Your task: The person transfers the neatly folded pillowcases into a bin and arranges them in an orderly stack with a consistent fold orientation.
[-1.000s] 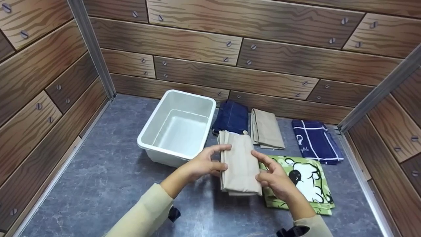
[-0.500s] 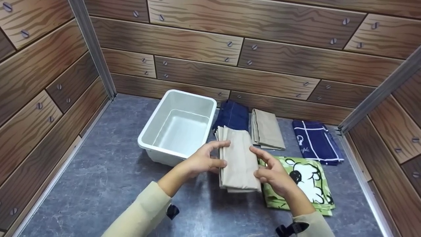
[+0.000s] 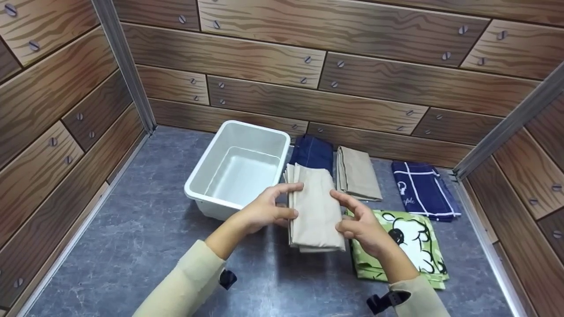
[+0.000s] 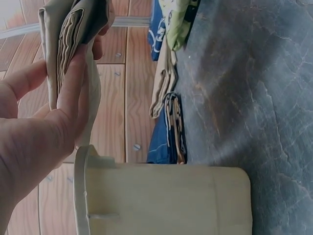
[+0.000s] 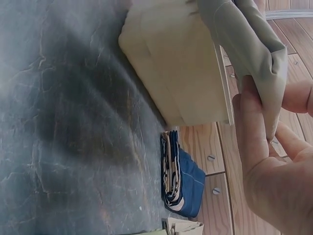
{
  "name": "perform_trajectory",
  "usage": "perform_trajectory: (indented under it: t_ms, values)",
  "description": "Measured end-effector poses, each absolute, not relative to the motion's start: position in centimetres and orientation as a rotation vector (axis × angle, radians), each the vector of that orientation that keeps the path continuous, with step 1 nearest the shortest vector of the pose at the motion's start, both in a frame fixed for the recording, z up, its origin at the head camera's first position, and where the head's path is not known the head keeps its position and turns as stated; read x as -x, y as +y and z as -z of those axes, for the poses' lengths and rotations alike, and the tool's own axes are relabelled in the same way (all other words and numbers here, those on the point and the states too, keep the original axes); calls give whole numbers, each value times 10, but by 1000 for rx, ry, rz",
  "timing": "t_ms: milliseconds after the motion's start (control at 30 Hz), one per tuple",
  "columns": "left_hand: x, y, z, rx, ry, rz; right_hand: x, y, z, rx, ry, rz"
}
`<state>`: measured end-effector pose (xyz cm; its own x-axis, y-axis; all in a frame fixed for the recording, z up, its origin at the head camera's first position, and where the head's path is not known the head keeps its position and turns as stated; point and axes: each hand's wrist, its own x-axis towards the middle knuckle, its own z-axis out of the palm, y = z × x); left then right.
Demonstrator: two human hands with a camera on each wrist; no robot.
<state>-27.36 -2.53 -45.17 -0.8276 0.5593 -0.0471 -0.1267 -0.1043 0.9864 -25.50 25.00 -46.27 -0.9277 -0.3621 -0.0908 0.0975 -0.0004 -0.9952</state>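
A folded beige cloth (image 3: 316,207) is held up off the table between my two hands, its long sides running away from me. My left hand (image 3: 264,211) pinches its left edge, where the stacked folds show; in the left wrist view the fingers (image 4: 73,83) lie along those layers. On the opposite edge, my right hand (image 3: 363,226) pinches the cloth between thumb and fingers, with the fingers (image 5: 252,122) under it in the right wrist view. Just left of the cloth stands a pale grey plastic tub (image 3: 238,176) with nothing inside.
Behind the held cloth lie a folded navy cloth (image 3: 313,152) and another beige one (image 3: 358,172). A navy cloth with white lines (image 3: 424,189) sits farther right, and a green cartoon-print cloth (image 3: 407,246) is under my right forearm's side. Wood-patterned walls (image 3: 264,75) enclose the grey table (image 3: 132,246).
Both hands have carried the folded beige cloth slightly left and away from me, closer to the tub. The tub and other cloths have stayed put.
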Motion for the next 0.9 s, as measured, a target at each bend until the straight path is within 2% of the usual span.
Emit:
perform_trajectory:
  t_ms: [900]
  values:
    - [286,-55,436,-427,1712,-1978,269,223,449,317,1903,1993]
